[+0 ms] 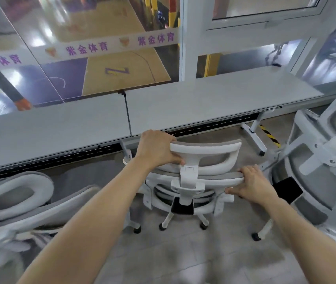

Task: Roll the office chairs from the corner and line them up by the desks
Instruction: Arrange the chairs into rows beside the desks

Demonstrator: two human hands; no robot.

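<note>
While hands (204, 171) grip middle chair (189, 181), desks (204, 103) ahead

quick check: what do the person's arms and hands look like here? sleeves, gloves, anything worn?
Both forearms are bare for their whole visible length; no sleeve edge shows in frame. The left hand and right hand have no gloves. No watch, band or ring is visible on either wrist or the fingers, and there are no markings or cables. Motion blur is slight, so small details could be missed.
</note>
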